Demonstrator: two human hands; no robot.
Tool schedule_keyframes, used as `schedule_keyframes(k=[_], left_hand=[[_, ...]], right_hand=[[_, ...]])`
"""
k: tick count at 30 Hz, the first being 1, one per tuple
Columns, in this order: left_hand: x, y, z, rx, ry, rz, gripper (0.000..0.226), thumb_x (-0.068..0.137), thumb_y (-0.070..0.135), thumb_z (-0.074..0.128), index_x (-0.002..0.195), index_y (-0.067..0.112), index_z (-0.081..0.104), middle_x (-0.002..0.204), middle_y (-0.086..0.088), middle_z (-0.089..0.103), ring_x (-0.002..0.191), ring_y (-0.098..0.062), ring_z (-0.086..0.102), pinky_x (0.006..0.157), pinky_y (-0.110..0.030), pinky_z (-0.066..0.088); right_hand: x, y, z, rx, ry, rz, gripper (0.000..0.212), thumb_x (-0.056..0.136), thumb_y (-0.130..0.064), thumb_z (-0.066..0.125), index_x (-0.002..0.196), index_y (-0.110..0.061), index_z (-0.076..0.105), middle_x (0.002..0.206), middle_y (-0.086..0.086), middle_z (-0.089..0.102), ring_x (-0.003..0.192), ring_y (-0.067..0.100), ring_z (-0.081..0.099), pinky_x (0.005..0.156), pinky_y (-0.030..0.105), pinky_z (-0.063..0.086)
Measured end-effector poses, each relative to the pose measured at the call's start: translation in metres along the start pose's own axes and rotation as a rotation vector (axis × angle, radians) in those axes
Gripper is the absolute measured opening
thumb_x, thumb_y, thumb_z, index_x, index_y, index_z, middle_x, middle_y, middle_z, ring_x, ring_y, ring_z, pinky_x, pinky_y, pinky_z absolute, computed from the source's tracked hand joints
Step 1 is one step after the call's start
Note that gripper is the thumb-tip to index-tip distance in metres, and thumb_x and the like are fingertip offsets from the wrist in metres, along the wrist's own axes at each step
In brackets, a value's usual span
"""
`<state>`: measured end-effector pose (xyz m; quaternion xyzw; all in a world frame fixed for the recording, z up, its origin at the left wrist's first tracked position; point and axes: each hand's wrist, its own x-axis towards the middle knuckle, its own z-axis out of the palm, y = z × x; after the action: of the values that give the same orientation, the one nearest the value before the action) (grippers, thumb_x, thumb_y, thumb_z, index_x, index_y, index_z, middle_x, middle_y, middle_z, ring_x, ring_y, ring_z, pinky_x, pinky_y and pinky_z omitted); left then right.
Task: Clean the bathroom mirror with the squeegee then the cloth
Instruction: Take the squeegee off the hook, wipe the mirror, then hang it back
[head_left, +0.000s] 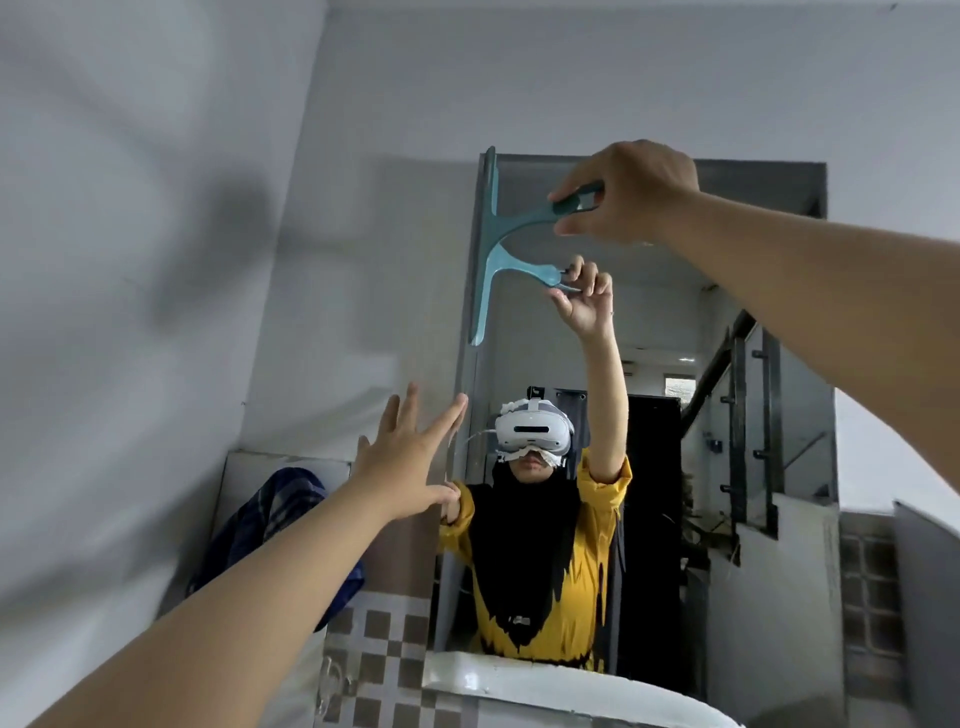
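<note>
Grey bathroom walls surround a tall mirror (649, 364) fixed above a white basin (519, 686), with checkered tiles (384, 649) low on the wall beside it. Of the two hands, the right hand (631, 192) is raised high and pinches the handle of a teal squeegee (491, 228), whose blade stands upright along the mirror's left edge, seemingly against the glass, though contact is hard to judge from this angle. Its reflection shows just below. The left hand (405, 457) is spread with straight fingers, reaching toward the mirror's left edge lower down and holding nothing. A dark blue checked cloth (270, 525) hangs on the wall left of the mirror, behind the left forearm.
</note>
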<state>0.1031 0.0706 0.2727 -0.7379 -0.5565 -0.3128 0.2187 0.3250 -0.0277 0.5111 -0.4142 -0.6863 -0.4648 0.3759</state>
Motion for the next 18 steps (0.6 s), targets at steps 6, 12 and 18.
schedule_keyframes(k=[6, 12, 18], left_hand=[[0.001, -0.003, 0.011, -0.070, 0.003, -0.016, 0.113, 0.077, 0.044, 0.069, 0.130, 0.059, -0.029, 0.154, -0.009, -0.026, 0.143, -0.038, -0.012, 0.104, -0.066, 0.030], [0.001, -0.004, 0.011, -0.081, 0.021, -0.004, 0.112, 0.076, 0.044, 0.069, 0.130, 0.059, -0.028, 0.155, -0.008, -0.025, 0.142, -0.037, -0.012, 0.102, -0.062, 0.037], [0.000, -0.005, 0.011, -0.083, 0.034, -0.008, 0.113, 0.077, 0.041, 0.070, 0.128, 0.060, -0.029, 0.155, -0.008, -0.025, 0.142, -0.039, -0.011, 0.098, -0.053, 0.046]], right_hand=[[0.011, 0.003, 0.005, 0.003, -0.016, -0.025, 0.035, 0.081, -0.050, 0.069, 0.114, -0.040, 0.067, 0.088, -0.016, 0.053, 0.088, 0.012, 0.047, 0.069, 0.029, 0.034], [0.011, 0.006, 0.008, -0.014, -0.031, -0.049, 0.034, 0.082, -0.048, 0.068, 0.115, -0.038, 0.067, 0.088, -0.014, 0.052, 0.086, 0.014, 0.047, 0.067, 0.028, 0.033], [0.001, 0.034, -0.002, -0.013, -0.041, -0.018, 0.036, 0.079, -0.050, 0.071, 0.112, -0.037, 0.068, 0.090, -0.010, 0.055, 0.086, 0.017, 0.051, 0.069, 0.031, 0.038]])
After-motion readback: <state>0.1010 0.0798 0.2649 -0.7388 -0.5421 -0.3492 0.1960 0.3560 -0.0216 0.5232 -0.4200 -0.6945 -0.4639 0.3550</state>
